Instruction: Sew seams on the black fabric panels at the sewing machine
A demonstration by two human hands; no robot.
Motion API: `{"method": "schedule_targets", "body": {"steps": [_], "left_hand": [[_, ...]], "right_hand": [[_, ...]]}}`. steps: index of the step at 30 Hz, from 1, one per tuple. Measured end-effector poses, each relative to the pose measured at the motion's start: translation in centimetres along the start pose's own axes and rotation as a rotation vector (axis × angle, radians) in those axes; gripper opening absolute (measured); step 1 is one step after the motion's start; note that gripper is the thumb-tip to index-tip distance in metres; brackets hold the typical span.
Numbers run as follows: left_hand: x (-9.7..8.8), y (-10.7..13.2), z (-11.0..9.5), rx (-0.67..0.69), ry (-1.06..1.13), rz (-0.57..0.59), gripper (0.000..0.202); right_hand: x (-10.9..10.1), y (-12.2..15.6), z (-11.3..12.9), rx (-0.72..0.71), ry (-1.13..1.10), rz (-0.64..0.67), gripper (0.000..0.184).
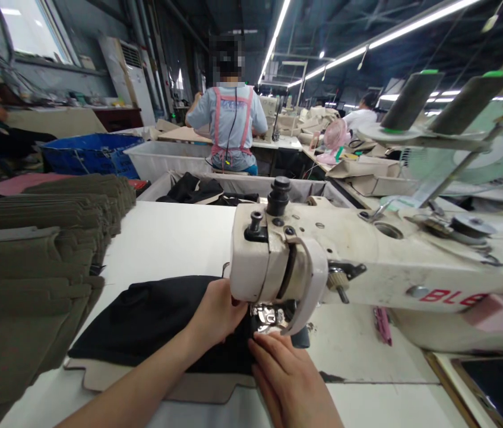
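we have the black cloth (139, 315) lying on the white table (175, 232), its right end running in beneath the head of the sewing machine (358, 244), beside the shiny metal foot (269, 315). a beige cloth (215, 387) shows along its near edge, flat on the table.

our left hand (218, 312) rests on the black cloth just left of the machine's head. its fingers bend toward the foot, but the fingertips are partly hidden, so we cannot tell whether they pinch the cloth or only press on it. our right hand (289, 374) lies just in front of the foot, its fingers stretched out side by side and pressed together, tips at the cloth's edge.

to our left we see a tall pile of olive cloth (24, 297) at the table's side. two dark cones of thread (414, 101) stand above the machine on the right, and a small pink thing (383, 326) sits under its arm.

beyond the table we see a bin (300, 187) with black pieces in it, a blue tub (91, 148), a white tub (171, 157), and a seated person (233, 119) with their back to us.
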State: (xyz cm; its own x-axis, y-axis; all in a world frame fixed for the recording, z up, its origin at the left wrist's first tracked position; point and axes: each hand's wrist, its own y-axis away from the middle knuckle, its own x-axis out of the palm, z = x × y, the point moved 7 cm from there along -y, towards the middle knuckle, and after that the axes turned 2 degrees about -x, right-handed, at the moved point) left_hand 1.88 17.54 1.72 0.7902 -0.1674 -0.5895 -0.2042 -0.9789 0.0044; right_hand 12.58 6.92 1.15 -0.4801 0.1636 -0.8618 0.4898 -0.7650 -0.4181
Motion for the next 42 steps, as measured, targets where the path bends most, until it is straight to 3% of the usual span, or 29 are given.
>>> {"method": "schedule_targets", "body": {"steps": [4,6,8,10,13,16,20,29,34,38,42], "left_hand": [[-1.9,1.3,-0.3,0.097,-0.069,-0.093,0.020],[-1.7,3.5,-1.7,0.323,-0.185,-0.025,0.017],[-0.6,6.2,-2.7,0.563,-0.314,0.119,0.026],[0.2,7.8,-2.8,0.673,-0.371,0.202,0.025],[-0.2,7.7,-2.3,0.614,-0.296,0.165,0.024],[-0.6,6.8,-1.8,0.517,-0.210,0.145,0.023],[0.1,7.5,-2.5,0.640,-0.293,0.141,0.023],[0.7,5.9,-3.0,0.672,-0.368,0.134,0.023],[-0.1,4.7,-2.5,0.622,-0.215,0.095,0.017],[-0.6,4.3,-1.9,0.550,-0.096,0.017,0.014],[-0.5,4.4,-1.9,0.542,-0.063,0.011,0.012]], "right_hand": [[-0.3,-0.3,0.1,0.009,0.049,0.018,0.040],[-0.7,-0.3,0.3,0.004,0.036,0.023,0.044],[-1.4,-0.2,0.4,0.027,-0.059,0.021,0.044],[-2.2,0.1,0.3,0.094,-0.194,-0.019,0.038],[-2.8,0.6,0.6,0.131,-0.217,-0.043,0.034],[-2.5,0.7,1.9,0.032,-0.110,0.008,0.046],[-2.5,0.3,2.5,-0.031,-0.099,0.036,0.051],[-1.8,-0.8,1.1,-0.043,-0.029,0.122,0.056],[-0.9,-0.3,0.1,0.024,-0.032,0.171,0.065],[-0.9,0.0,0.0,0.032,-0.019,0.142,0.062],[-0.7,0.1,-0.1,0.055,-0.026,0.133,0.066]]}}
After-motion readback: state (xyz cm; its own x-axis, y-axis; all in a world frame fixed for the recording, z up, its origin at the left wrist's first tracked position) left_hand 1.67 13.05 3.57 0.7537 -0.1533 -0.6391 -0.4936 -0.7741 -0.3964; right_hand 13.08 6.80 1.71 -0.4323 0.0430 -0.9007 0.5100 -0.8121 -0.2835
